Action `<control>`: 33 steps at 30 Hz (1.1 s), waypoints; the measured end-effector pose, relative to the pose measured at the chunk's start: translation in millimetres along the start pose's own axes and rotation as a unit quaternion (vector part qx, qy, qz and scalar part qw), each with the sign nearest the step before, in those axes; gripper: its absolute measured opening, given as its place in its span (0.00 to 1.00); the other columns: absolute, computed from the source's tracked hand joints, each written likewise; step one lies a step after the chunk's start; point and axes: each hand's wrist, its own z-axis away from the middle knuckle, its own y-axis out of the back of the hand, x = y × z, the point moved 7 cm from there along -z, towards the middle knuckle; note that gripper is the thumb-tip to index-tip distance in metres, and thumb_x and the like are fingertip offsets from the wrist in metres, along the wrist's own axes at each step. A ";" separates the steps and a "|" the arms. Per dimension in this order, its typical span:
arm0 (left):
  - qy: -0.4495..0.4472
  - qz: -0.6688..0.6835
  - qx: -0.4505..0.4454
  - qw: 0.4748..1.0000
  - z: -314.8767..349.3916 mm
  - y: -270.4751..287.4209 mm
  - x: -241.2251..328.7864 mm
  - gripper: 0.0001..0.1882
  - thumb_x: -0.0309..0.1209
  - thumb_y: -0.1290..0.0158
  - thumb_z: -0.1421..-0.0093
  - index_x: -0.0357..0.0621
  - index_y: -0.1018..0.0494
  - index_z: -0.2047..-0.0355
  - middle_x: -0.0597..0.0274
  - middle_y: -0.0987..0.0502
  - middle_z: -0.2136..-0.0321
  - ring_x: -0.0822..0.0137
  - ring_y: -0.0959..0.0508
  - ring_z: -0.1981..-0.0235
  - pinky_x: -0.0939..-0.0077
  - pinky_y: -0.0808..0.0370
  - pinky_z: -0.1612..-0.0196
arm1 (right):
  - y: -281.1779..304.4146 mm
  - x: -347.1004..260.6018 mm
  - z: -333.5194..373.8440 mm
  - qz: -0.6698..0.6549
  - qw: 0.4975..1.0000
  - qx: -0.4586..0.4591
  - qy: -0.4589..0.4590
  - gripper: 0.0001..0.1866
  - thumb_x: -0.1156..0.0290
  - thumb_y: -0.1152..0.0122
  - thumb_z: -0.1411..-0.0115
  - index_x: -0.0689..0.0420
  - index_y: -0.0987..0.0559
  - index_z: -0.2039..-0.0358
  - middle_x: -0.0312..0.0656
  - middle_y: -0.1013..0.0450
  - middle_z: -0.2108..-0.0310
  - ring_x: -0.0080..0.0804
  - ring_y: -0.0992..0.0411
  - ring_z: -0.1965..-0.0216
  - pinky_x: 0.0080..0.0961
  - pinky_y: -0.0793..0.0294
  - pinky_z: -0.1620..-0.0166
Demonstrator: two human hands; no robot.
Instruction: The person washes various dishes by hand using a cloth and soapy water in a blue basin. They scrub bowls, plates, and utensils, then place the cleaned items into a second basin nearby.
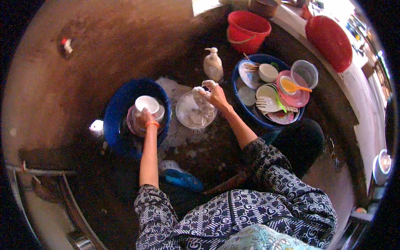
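Beyond the sudsy bowl (185, 122), a pump bottle (213, 66)

White bowl (146, 102): round, plain, mouth upward, gripped on its near side by the person's left hand (144, 119). Position: within the rim of the blue tub (113, 121). Soapy basin (178, 114): round, pale, standing just right of the tub; white suds (188, 103) cover part of murky contents I cannot identify. The right hand (214, 96), visibly lathered, is at its far right edge.
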 end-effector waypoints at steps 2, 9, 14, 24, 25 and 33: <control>-0.008 -0.009 0.068 0.998 -5.0 21.9 1.8 0.27 0.28 0.49 0.47 0.29 0.37 0.46 0.42 0.28 0.54 0.50 0.20 0.67 0.67 0.17 0.77 | 27.7 17.3 -6.4 0.065 0.993 0.088 -0.039 0.22 0.67 0.32 0.53 0.60 0.24 0.56 0.51 0.24 0.59 0.45 0.26 0.55 0.33 0.28 0.51; 0.004 -0.038 0.131 0.991 7.2 51.7 16.5 0.32 0.28 0.47 0.50 0.23 0.42 0.46 0.36 0.33 0.50 0.46 0.23 0.61 0.65 0.18 0.69 | 123.1 105.8 23.9 0.298 0.910 0.278 -0.076 0.17 0.68 0.40 0.53 0.64 0.22 0.64 0.57 0.26 0.65 0.54 0.28 0.61 0.42 0.28 0.56; -0.035 -0.126 0.163 0.978 2.2 60.0 19.4 0.38 0.34 0.46 0.51 0.25 0.46 0.43 0.31 0.39 0.46 0.40 0.33 0.50 0.55 0.28 0.54 | 118.9 148.7 32.4 0.354 0.923 0.132 -0.069 0.14 0.69 0.43 0.57 0.64 0.21 0.69 0.58 0.25 0.69 0.56 0.25 0.65 0.44 0.25 0.59; -0.111 -0.296 0.213 0.924 64.5 52.0 77.5 0.44 0.38 0.45 0.53 0.44 0.50 0.37 0.33 0.48 0.43 0.37 0.40 0.43 0.49 0.39 0.41 | 111.9 172.9 24.5 0.374 0.909 0.000 -0.185 0.11 0.69 0.49 0.49 0.61 0.20 0.73 0.56 0.24 0.66 0.53 0.25 0.62 0.45 0.25 0.59; -0.126 -0.309 0.211 0.919 76.5 49.8 85.7 0.44 0.38 0.45 0.53 0.44 0.50 0.37 0.35 0.47 0.44 0.38 0.39 0.44 0.48 0.38 0.42 | 113.6 168.2 23.1 0.370 0.914 0.020 -0.166 0.10 0.70 0.49 0.49 0.61 0.20 0.74 0.55 0.24 0.67 0.53 0.24 0.62 0.45 0.25 0.58; -0.263 -0.411 0.223 0.844 122.7 26.5 137.4 0.40 0.34 0.45 0.51 0.43 0.47 0.38 0.39 0.44 0.46 0.41 0.38 0.46 0.49 0.39 0.43 | 124.2 132.7 28.8 0.376 0.898 0.217 -0.075 0.20 0.70 0.35 0.52 0.60 0.28 0.58 0.54 0.31 0.57 0.54 0.31 0.55 0.44 0.27 0.56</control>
